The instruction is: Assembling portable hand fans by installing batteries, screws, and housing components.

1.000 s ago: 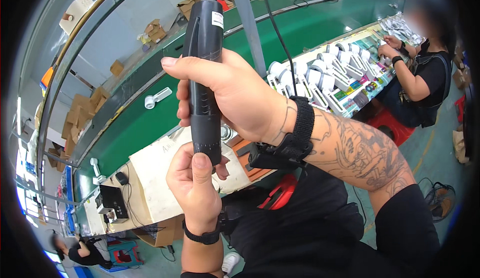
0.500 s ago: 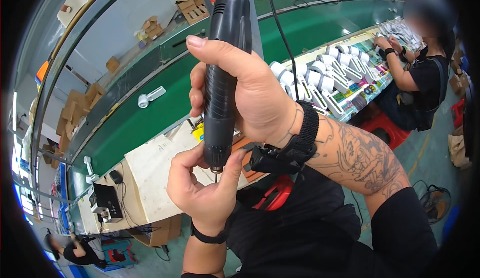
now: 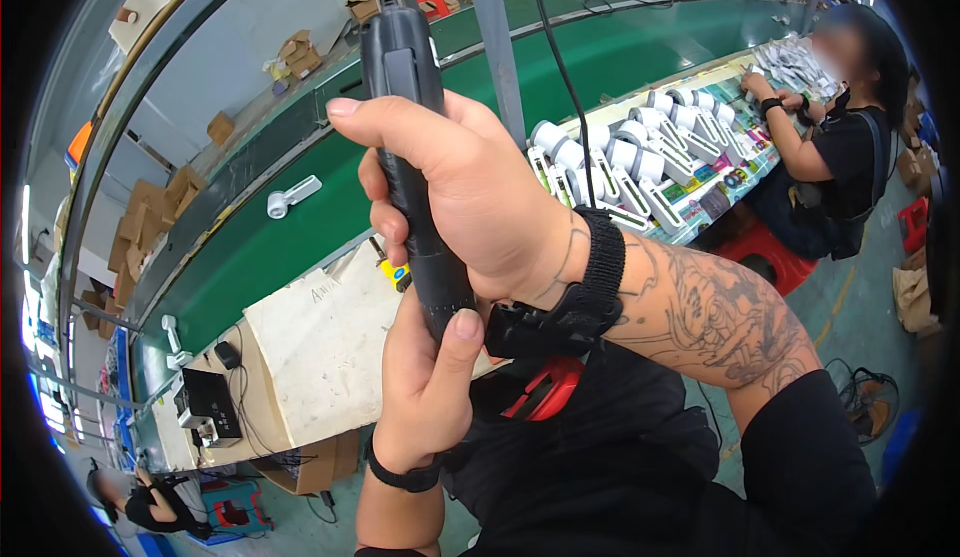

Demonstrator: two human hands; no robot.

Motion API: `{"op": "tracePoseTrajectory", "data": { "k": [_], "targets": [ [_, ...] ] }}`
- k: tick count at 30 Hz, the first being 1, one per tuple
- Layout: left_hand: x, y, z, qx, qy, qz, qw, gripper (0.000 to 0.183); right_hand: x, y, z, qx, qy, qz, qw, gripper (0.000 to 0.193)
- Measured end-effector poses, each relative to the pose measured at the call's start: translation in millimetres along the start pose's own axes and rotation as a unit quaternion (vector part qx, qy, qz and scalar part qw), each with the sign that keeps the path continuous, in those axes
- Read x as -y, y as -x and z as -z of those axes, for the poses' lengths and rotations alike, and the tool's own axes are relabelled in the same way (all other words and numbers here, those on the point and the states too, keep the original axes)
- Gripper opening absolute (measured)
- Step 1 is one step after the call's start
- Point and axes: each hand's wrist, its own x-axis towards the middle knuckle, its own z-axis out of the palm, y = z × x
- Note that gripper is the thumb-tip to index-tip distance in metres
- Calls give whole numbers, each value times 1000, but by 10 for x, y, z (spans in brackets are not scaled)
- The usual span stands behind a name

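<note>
A black electric screwdriver [image 3: 440,275] is held upright and slightly tilted in front of me, its cable leaving the top. My right hand [image 3: 490,182] is wrapped round the middle of its body, with the thumb lying across. Below it, my left hand [image 3: 425,382] grips the ridged collar at the lower end, thumb pressed on the near side. The bit is hidden behind the left hand. Under the tool, a pale board [image 3: 320,332] covers part of the workbench, and a small yellow object [image 3: 396,272] lies beyond the hands.
White-and-grey handled parts [image 3: 640,162] crowd the bench on the right. A green conveyor belt [image 3: 225,257] runs behind, carrying a loose white part [image 3: 292,197]. A black box [image 3: 208,407] stands at the left. A co-worker [image 3: 850,137] sits at the right; another person [image 3: 150,502] is at lower left.
The screwdriver has tipped, its top moving left and toward me turning its button side round. My left hand has closed round the collar, covering the bit that showed before.
</note>
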Motion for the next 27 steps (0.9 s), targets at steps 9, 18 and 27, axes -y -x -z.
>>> {"op": "tracePoseTrajectory", "data": {
  "k": [9, 18, 27],
  "targets": [
    [16, -5, -99, -45, -81, 5, 996, 32, -30, 35, -3, -29, 8, 37, 999, 28],
    [52, -45, -160, -76, -179, -54, 979, 29, -84, 28, 29, -38, 57, 65, 996, 23],
    [158, -25, -195, -67, -232, -50, 969, 31, -117, 52, 84, -64, 5, 60, 996, 22]
  ]
}}
